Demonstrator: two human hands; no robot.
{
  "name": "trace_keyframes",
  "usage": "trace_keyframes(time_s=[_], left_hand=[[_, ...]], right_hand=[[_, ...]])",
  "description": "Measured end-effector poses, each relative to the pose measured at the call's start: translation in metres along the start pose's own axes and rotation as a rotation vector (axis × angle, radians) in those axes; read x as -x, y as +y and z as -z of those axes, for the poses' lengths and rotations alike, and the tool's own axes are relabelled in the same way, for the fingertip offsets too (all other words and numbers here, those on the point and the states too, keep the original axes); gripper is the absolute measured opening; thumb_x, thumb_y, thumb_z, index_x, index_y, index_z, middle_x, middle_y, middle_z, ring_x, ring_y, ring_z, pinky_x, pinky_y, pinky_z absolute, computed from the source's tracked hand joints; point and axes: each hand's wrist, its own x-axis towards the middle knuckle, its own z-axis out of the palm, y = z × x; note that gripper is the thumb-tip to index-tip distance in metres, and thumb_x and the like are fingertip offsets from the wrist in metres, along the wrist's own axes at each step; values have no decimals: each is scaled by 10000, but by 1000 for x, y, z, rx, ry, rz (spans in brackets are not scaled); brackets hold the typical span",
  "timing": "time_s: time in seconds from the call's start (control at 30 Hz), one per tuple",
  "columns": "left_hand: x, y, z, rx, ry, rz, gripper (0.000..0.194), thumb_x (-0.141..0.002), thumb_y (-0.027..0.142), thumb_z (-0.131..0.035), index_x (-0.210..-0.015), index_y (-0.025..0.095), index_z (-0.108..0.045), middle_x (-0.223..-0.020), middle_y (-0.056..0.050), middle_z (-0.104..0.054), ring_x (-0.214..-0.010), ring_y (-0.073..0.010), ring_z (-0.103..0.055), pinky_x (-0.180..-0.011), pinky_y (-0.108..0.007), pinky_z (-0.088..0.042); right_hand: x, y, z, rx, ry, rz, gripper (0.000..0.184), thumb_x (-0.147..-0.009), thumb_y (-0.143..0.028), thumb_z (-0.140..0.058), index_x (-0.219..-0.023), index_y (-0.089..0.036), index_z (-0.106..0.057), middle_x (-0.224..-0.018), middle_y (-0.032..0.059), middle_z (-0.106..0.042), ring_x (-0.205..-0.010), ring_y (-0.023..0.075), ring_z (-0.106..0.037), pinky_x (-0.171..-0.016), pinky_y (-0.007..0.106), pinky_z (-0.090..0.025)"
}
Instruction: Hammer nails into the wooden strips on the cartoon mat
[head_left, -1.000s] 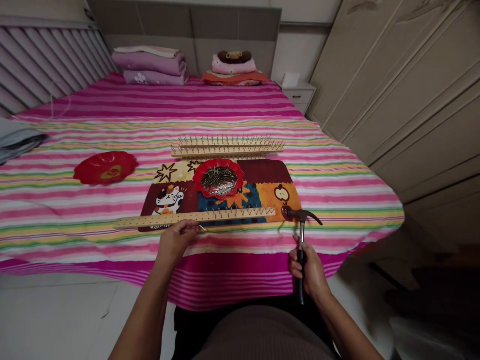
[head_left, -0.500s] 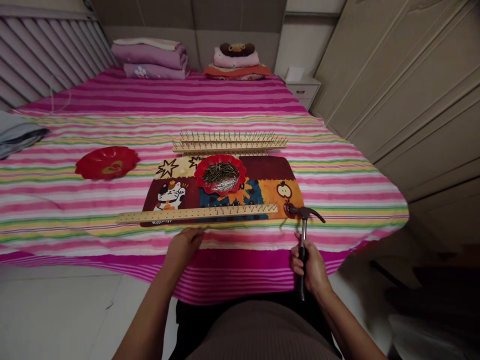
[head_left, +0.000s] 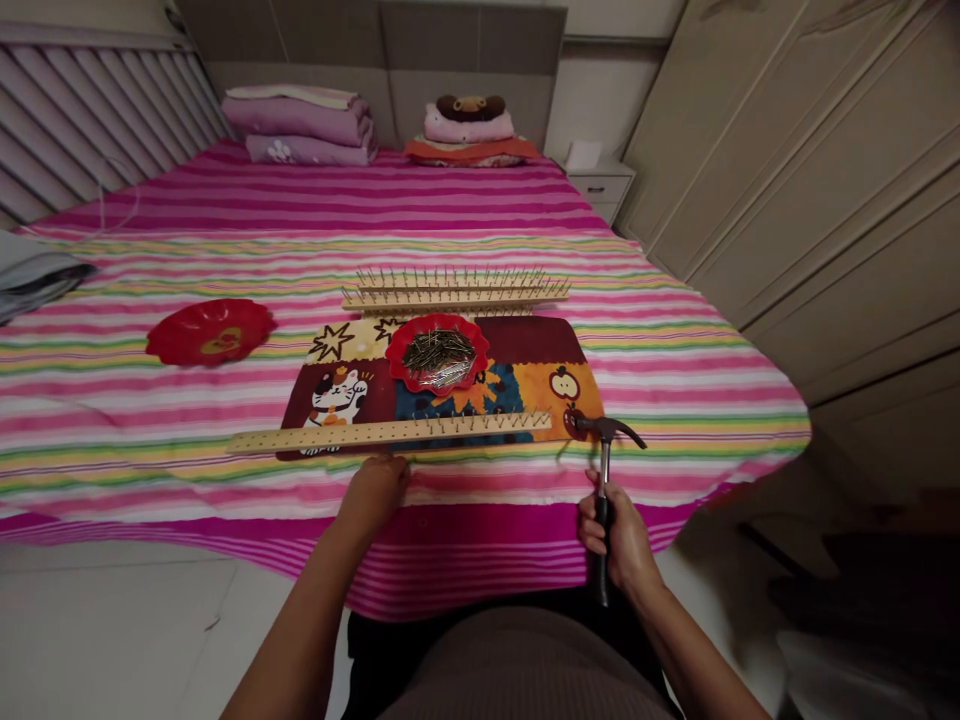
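On a striped bedspread (head_left: 480,215), a claw hammer (head_left: 604,465) is being held upright, closed round by the right hand (head_left: 622,545). A nail-studded wooden strip (head_left: 390,434) is being kept just beyond the curled left hand (head_left: 373,497), any pinch unclear, with a red dish (head_left: 396,352) of nails being kept within reach past it.

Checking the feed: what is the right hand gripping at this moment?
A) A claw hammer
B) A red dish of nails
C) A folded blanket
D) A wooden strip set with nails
A: the right hand grips the claw hammer by its black handle, head upward.
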Motion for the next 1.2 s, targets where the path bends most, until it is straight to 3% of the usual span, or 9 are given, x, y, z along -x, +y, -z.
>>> trace_keyframes(time_s=[0.1,0.23,0.33,0.47,0.63,0.8,0.93,1.2], left_hand=[[12,-9,-1,157,85,29,239,-813,282,-438,-706,169,-620,-754,-82,-645,-738,-190,-585,-700,-300,-410],[24,-20,-6,744,55,176,262,-731,407,-519,-834,197,-637,-643,1,-639,-584,-145,-567,-565,-254,-412],[28,-22,-8,1170,32,247,332,-610,431,-624,-812,173,-674,-741,-40,-696,-671,-160,-616,-626,-267,-460],[32,-14,-2,1433,23,306,332,-525,349,-707,-809,176,-704,-819,-61,-719,-758,-174,-638,-705,-284,-484],[32,-9,12,1331,177,308,320,-531,377,-738,-787,184,-719,-636,-21,-679,-574,-124,-573,-560,-239,-457],[13,-6,18,1324,394,258,359,-534,408,-738,-802,169,-717,-749,-37,-692,-626,-123,-583,-583,-235,-470],[-4,4,19,1401,424,282,396,-533,417,-731,-824,151,-696,-679,-25,-676,-621,-130,-594,-604,-255,-490],[-13,16,23,1302,468,300,350,-578,404,-683,-814,146,-675,-692,-14,-667,-625,-124,-596,-583,-243,-501]], right_hand=[[-1,0,0,1,3,-6,298,-740,-393,-578,-986,-227,-549,-477,-91,-452,-307,31,-298,-276,97,-187],[-1,0,0,5,8,-12,296,-744,-393,-569,-991,-231,-547,-474,-94,-446,-304,30,-286,-274,98,-186],[0,0,0,6,11,-9,301,-741,-395,-571,-991,-228,-547,-476,-93,-449,-308,31,-288,-274,99,-190],[1,0,0,7,10,-11,315,-731,-395,-582,-995,-226,-548,-478,-93,-449,-311,31,-288,-278,99,-189],[0,0,0,7,14,-19,300,-727,-390,-582,-976,-225,-549,-477,-90,-449,-311,32,-290,-280,99,-181],[-1,0,0,2,11,-24,298,-730,-392,-577,-974,-225,-545,-474,-93,-441,-306,30,-284,-275,98,-176],[0,0,0,-1,3,-16,282,-730,-394,-578,-957,-231,-540,-475,-95,-441,-308,31,-281,-276,98,-179],[0,0,1,-8,-12,-17,282,-738,-383,-576,-976,-238,-535,-483,-94,-445,-313,32,-280,-283,97,-180]])
